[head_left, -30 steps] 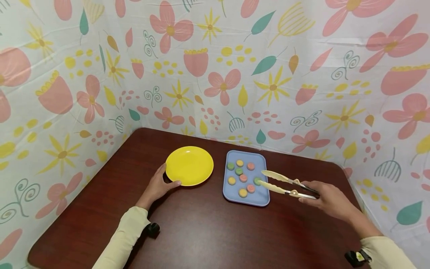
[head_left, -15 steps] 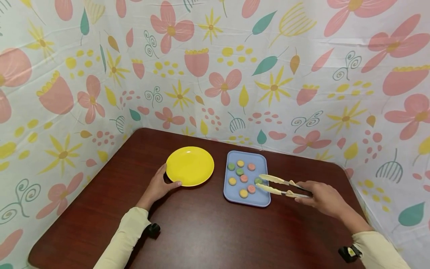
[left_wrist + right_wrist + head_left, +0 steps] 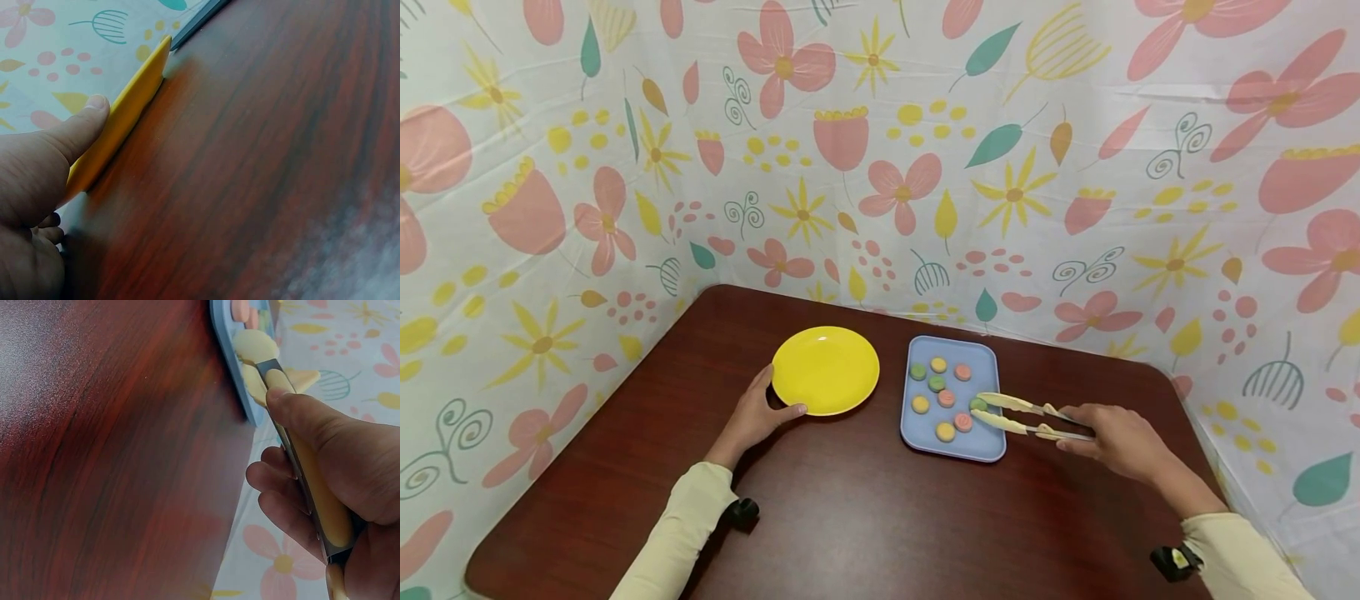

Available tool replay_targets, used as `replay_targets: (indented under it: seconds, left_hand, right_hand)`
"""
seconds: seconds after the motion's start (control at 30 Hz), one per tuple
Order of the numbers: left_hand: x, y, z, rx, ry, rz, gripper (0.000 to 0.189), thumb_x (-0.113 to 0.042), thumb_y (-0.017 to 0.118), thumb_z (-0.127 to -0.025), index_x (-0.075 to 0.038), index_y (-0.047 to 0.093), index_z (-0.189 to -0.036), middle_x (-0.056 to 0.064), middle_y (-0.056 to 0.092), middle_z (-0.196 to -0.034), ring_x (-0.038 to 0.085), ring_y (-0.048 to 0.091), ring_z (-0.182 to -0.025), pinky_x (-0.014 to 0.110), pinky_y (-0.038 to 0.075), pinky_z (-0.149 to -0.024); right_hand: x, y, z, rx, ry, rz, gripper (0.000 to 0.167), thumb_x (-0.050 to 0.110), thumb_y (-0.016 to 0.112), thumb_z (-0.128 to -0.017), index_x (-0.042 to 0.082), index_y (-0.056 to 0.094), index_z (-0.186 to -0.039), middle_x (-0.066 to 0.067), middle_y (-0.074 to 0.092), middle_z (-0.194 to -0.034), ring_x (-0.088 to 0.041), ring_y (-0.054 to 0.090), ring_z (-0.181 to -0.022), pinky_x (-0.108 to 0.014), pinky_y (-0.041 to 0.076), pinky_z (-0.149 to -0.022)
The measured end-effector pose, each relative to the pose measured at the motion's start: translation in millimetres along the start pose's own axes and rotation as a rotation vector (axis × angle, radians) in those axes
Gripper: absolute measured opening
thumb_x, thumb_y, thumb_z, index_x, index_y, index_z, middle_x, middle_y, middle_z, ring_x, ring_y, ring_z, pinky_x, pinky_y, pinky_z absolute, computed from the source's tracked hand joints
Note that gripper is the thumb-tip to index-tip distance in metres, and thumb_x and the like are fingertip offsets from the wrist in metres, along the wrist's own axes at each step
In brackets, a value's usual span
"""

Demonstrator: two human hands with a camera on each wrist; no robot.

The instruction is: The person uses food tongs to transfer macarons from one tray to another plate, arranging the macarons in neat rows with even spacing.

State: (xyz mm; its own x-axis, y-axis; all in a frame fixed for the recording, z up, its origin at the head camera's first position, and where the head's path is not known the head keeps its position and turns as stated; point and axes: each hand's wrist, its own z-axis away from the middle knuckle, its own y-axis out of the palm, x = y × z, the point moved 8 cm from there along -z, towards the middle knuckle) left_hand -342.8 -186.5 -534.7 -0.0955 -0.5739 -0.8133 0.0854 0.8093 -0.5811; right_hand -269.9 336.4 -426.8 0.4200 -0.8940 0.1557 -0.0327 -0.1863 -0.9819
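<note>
Cream-tipped tongs [image 3: 1011, 402] are gripped in the person's right hand [image 3: 1123, 442], thumb on one arm, fingers curled; the two arms stand parted. The left hand [image 3: 756, 417] pinches the near left rim of a yellow plate [image 3: 825, 371] between thumb and fingers. One green cookie [image 3: 977, 405] lies between the tongs' tips, at the right side of a blue tray [image 3: 925, 433]; whether they touch it is unclear. An off-centre squeeze might flick that cookie against the tray's right rim or nudge the pink cookie [image 3: 963, 422] just nearer; lifting the plate's one held edge could tilt it. Counted: two hands, one pair of tongs, one plate, one tray right of it, and nine cookies on the tray: three green, three pink, three yellow. Plate and tray rest on one dark wooden counter [image 3: 850, 500], with flowered cloth [image 3: 895, 279] along its far and left sides.
</note>
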Motion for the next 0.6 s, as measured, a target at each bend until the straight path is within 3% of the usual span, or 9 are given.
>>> replay_targets:
  seconds: [0.2,0.37,0.5,0.6]
  left_hand:
    - [-1.2,-0.6,0.0,-0.01,0.007,0.008,0.116,-0.05,0.085,-0.081,-0.011,0.015,-0.165,0.016,0.019,-0.168,0.038,0.022,-0.153,0.062,0.025,-0.119]
    - [-0.8,-1.0,0.1,-0.017,0.012,0.005,0.115,-0.049,0.085,-0.082,-0.01,0.016,-0.165,0.017,0.02,-0.168,0.038,0.023,-0.153,0.062,0.025,-0.12]
    - [-0.5,-1.2,0.2,-0.013,0.007,0.007,0.115,-0.049,0.085,-0.082,-0.01,0.016,-0.165,0.016,0.02,-0.168,0.037,0.024,-0.153,0.061,0.025,-0.12]
    - [-1.5,-1.2,-0.4,-0.011,0.007,0.011,0.114,-0.049,0.085,-0.081,-0.011,0.017,-0.165,0.016,0.02,-0.168,0.037,0.025,-0.153,0.061,0.026,-0.12]
  right_hand:
    - [-2,0,1.1,-0.007,0.0,-0.017,0.047,0.033,0.084,-0.084,0.004,0.075,-0.12,-0.006,0.076,-0.102,-0.02,0.07,-0.083,-0.041,0.053,-0.064]
    - [-6,-1,-1.9,-0.008,0.03,-0.06,0.049,0.036,0.082,-0.086,0.004,0.074,-0.122,0.001,0.073,-0.096,-0.007,0.055,-0.072,-0.032,0.045,-0.062]
    - [-4,-4,-8.0,-0.04,0.041,-0.109,0.054,0.041,0.081,-0.087,0.004,0.073,-0.124,0.0,0.074,-0.098,-0.008,0.053,-0.073,-0.03,0.043,-0.062]
    - [0,-4,-15.7,-0.06,0.047,-0.14,0.053,0.042,0.08,-0.088,0.005,0.073,-0.125,0.004,0.07,-0.09,-0.01,0.051,-0.07,-0.028,0.041,-0.061]
